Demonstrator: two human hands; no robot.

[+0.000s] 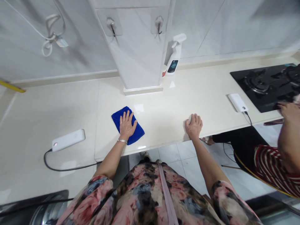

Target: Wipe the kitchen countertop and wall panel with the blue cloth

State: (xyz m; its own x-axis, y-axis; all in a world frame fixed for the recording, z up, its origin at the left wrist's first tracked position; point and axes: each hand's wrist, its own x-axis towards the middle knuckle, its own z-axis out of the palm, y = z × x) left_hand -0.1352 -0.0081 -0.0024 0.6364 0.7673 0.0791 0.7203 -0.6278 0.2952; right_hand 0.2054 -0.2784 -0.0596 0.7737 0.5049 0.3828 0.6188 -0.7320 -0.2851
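My left hand (127, 125) lies flat on a folded blue cloth (137, 132), fingers spread and pressing it onto the pale countertop (161, 115). A bracelet circles that wrist. My right hand (194, 125) rests on the same counter, well to the right of the cloth, with its fingers curled in. Something whitish shows at the thumb side of that hand, too little of it to name. Behind the hands, a white spray bottle (174, 57) stands against the wall pillar, beside a paper cup (164, 70) that is partly hidden.
On the left a white power bank (68, 140) trails a black cable; another power bank (237, 102) lies near the gas stove (260, 84). At the right edge, a co-worker's hand (289, 111) touches the stove's edge. A pillar (140, 59) with two hooks juts over the counter.
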